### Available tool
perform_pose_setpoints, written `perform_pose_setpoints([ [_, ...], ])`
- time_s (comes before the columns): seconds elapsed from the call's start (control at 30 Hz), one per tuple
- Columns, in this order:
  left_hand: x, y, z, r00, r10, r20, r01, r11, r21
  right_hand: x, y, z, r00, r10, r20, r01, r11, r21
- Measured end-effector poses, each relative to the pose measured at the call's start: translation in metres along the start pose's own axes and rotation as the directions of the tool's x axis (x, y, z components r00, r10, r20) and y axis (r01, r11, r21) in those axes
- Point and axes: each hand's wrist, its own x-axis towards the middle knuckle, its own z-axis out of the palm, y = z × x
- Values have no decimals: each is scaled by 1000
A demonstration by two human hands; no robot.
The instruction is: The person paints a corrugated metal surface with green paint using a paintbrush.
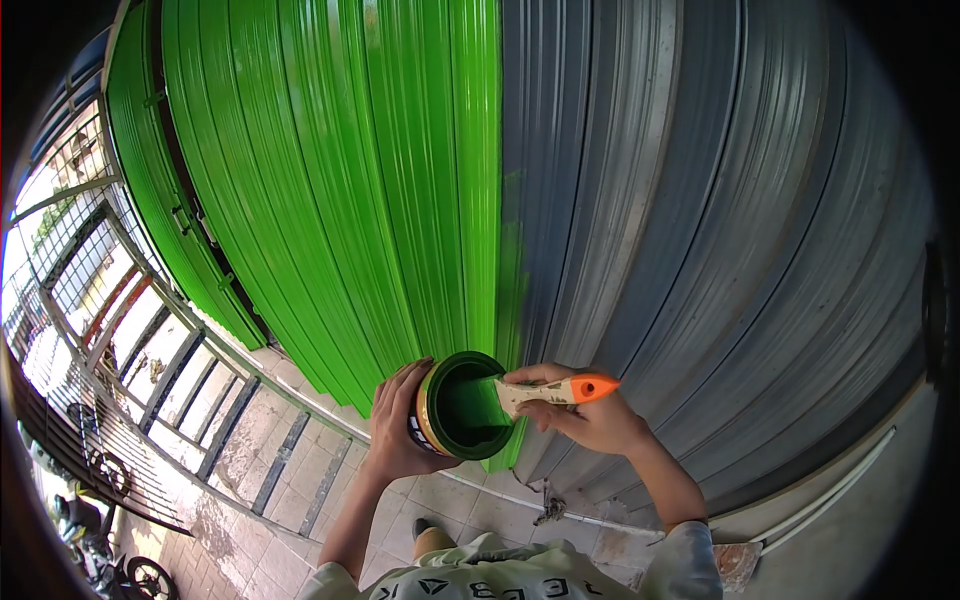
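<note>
My left hand (pixel 400 425) is wrapped round the side of a paint can (pixel 431 405), whose open mouth faces me and shows green paint inside. In my right hand (pixel 585 420) is a paintbrush (pixel 555 390) with a pale handle and an orange end. Its bristles are over the can's mouth, coated green. Behind the can stands a ribbed metal shutter, with a glossy green painted part (pixel 330 180) on the left and a bare grey part (pixel 740 200) on the right. Thin green strokes mark the border between them.
A metal grille gate (pixel 165 375) stands at the left, with parked motorcycles (pixel 90 530) beyond it. Tiled floor (pixel 390 510) lies below, where one shoe (pixel 424 526) shows. White pipes (pixel 830 495) run along the lower right, near a broken slab (pixel 738 565).
</note>
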Motion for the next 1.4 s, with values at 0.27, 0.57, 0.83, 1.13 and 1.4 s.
perform_pose_setpoints([
  [0.27,-19,-21,16,991,-92,93,91,996,14,5,37,9,985,-145,93,162,964,-210],
  [0.57,-17,-48,27,985,-86,152,95,994,-55,3,42,29,982,178,63,-187,960,208],
  [0.83,-2,-64,24,982,-103,156,135,969,-209,-4,92,69,928,109,-357,38,924,380],
  [1.13,10,-91,25,979,-126,161,193,827,-527,12,88,107,753,249,-610,310,683,662],
  [1.4,25,-107,24,972,-117,202,231,609,-759,41,55,92,560,82,-824,442,812,381],
])
